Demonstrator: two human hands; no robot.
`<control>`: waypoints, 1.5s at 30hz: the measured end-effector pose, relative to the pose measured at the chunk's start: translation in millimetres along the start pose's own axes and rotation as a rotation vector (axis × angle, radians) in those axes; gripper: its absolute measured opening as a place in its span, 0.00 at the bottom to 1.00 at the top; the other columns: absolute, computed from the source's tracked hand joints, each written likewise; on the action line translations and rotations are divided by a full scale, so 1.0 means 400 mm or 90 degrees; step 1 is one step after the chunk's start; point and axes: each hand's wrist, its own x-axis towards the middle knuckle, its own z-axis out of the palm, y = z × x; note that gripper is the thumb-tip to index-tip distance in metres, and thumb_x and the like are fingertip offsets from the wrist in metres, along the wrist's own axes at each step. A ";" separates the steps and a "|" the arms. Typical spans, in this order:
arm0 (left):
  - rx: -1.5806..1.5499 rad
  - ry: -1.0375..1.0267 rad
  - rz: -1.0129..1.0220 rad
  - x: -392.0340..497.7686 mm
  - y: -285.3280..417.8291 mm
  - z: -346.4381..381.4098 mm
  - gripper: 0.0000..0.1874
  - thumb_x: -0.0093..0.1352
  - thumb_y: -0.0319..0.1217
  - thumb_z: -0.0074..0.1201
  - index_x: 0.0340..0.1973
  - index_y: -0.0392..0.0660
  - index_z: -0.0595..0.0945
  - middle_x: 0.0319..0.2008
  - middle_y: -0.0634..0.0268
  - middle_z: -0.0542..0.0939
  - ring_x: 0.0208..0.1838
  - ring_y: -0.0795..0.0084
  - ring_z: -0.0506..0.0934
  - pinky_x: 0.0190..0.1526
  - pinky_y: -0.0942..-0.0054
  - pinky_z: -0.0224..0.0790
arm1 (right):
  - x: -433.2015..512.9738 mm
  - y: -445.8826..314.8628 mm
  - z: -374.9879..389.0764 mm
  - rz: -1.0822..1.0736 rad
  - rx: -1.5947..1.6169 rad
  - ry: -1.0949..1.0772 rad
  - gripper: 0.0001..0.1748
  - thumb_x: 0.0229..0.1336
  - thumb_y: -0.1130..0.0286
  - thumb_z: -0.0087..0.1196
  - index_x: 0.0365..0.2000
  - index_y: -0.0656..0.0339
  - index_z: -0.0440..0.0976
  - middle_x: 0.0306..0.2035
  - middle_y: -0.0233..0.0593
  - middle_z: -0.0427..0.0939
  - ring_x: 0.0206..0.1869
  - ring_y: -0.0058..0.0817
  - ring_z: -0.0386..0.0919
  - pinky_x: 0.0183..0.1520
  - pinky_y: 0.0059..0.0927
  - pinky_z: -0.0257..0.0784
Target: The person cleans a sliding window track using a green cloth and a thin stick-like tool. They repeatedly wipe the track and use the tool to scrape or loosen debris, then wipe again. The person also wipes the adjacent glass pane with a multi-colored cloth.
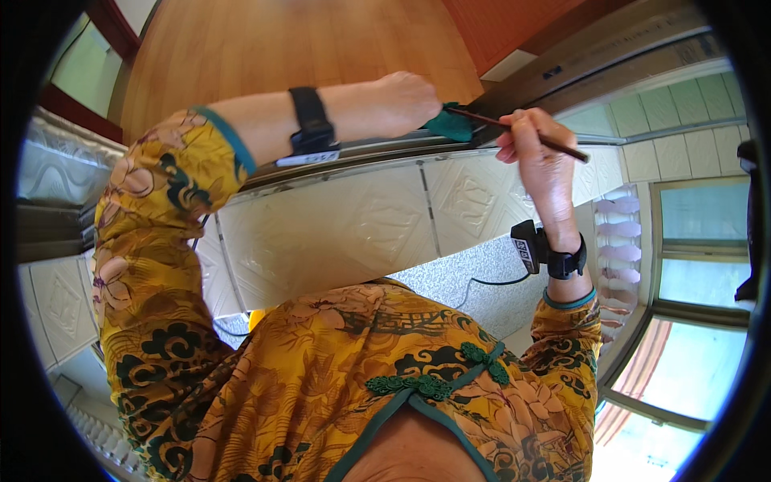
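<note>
My left hand [411, 96] is closed in a fist over the sliding window frame, with a green cloth [449, 125] coming out at its knuckle side. Between the fingers of my right hand [539, 141] is a slim dark wooden stick [551, 144], probably a chopstick. Its far end lies against the cloth, close to my left fist. Cloth and stick end are both over the dark metal window track [385, 144]. My left fingers are mostly hidden behind the back of the hand.
Cream embossed tiles [325, 235] cover the ledge on my side of the track. Beyond it is a wooden floor [289, 48] with a red-brown wooden panel [536, 24]. A glass sash frame [602, 66] rises at the right, near a balustrade [618, 241].
</note>
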 end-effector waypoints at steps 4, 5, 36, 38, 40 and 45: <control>0.026 -0.029 -0.026 -0.112 -0.071 -0.045 0.07 0.57 0.25 0.52 0.17 0.39 0.78 0.17 0.50 0.76 0.26 0.49 0.76 0.26 0.59 0.68 | 0.029 -0.028 0.044 0.068 0.072 -0.012 0.15 0.65 0.68 0.45 0.31 0.69 0.77 0.19 0.39 0.78 0.17 0.21 0.75 0.21 0.19 0.71; 0.021 -0.015 -0.030 -0.173 -0.082 -0.064 0.05 0.57 0.24 0.52 0.19 0.39 0.78 0.17 0.50 0.74 0.27 0.48 0.75 0.27 0.58 0.67 | 0.037 -0.041 0.063 0.080 0.104 -0.022 0.15 0.65 0.68 0.45 0.31 0.69 0.77 0.20 0.40 0.78 0.17 0.22 0.75 0.21 0.20 0.72; 0.210 -0.174 -0.544 -0.582 0.223 -0.173 0.10 0.57 0.22 0.53 0.35 0.36 0.77 0.28 0.56 0.76 0.32 0.59 0.80 0.30 0.66 0.73 | 0.041 -0.158 0.334 -0.156 0.163 -0.340 0.13 0.65 0.74 0.46 0.30 0.72 0.76 0.22 0.38 0.79 0.24 0.20 0.78 0.28 0.20 0.71; 0.246 -0.145 -0.629 -0.661 0.234 -0.197 0.10 0.58 0.20 0.52 0.36 0.37 0.77 0.29 0.56 0.77 0.32 0.57 0.80 0.32 0.65 0.73 | 0.040 -0.192 0.430 -0.277 0.208 -0.384 0.11 0.64 0.75 0.47 0.29 0.72 0.76 0.22 0.39 0.78 0.24 0.21 0.78 0.27 0.22 0.71; 0.287 -0.134 -0.708 -0.739 0.240 -0.223 0.11 0.58 0.18 0.51 0.36 0.39 0.78 0.28 0.56 0.77 0.32 0.55 0.79 0.33 0.63 0.73 | 0.034 -0.227 0.519 -0.414 0.207 -0.416 0.08 0.61 0.78 0.49 0.26 0.71 0.74 0.21 0.41 0.77 0.23 0.25 0.78 0.26 0.24 0.71; 0.401 -0.130 -0.847 -0.919 0.255 -0.269 0.03 0.59 0.23 0.52 0.26 0.42 0.80 0.27 0.56 0.80 0.33 0.58 0.82 0.35 0.65 0.75 | 0.021 -0.317 0.745 -0.486 0.333 -0.451 0.10 0.59 0.79 0.51 0.21 0.68 0.68 0.17 0.47 0.70 0.17 0.34 0.70 0.22 0.30 0.63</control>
